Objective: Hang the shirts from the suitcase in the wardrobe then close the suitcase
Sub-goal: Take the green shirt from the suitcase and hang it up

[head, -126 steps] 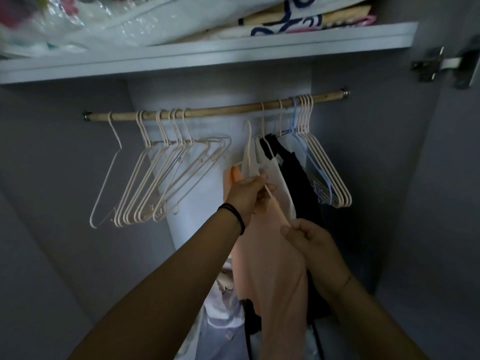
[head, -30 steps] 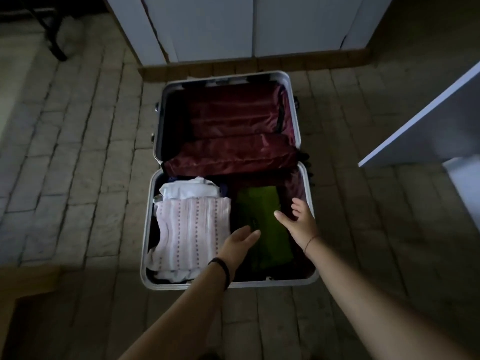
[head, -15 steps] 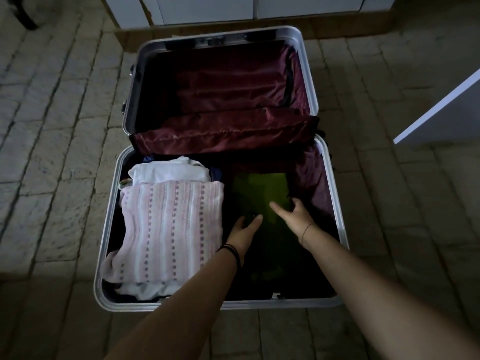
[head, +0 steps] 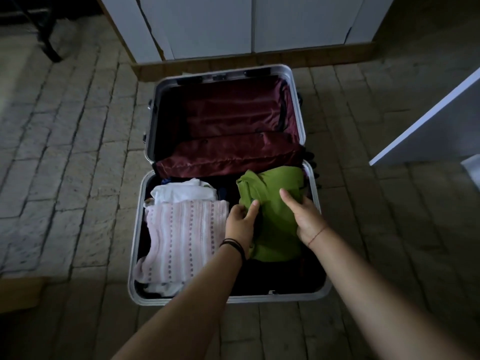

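Green shirt (head: 272,188) had risen out of the suitcase (head: 233,299), bunched between the hands. The left hand (head: 240,222) pinched its edge and the right hand (head: 305,216) curled under its side, where both had only reached before. It looked ready for hanging.

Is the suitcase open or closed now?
Open. The suitcase lies flat on the floor, its red-lined lid folded back; a green shirt and pink knit show inside the near half.
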